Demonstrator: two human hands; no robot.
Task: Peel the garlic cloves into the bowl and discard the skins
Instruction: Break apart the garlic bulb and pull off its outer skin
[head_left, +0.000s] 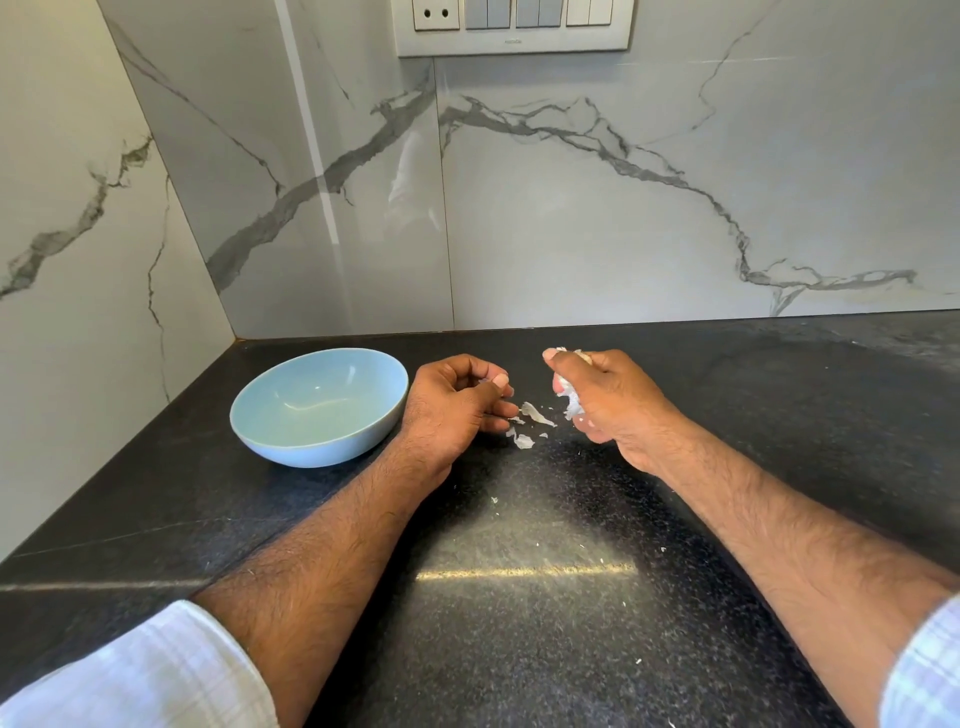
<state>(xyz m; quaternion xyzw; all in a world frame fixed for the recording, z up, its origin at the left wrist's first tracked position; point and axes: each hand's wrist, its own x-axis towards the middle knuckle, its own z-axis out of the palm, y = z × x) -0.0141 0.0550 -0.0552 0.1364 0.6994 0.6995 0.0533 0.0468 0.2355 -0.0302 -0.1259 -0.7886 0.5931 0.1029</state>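
garlic (570, 400) gripped in right hand (605, 397); left hand (457, 400) pinches a skin scrap (488, 382) beside bowl (270, 441).

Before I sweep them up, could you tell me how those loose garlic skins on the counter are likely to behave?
The garlic skins look paper-thin and curled, so they are probably very light and floppy, and may scatter at a puff of air. They lie in small torn flakes on the counter, so pinching each one could be fiddly; sweeping them together probably works better.
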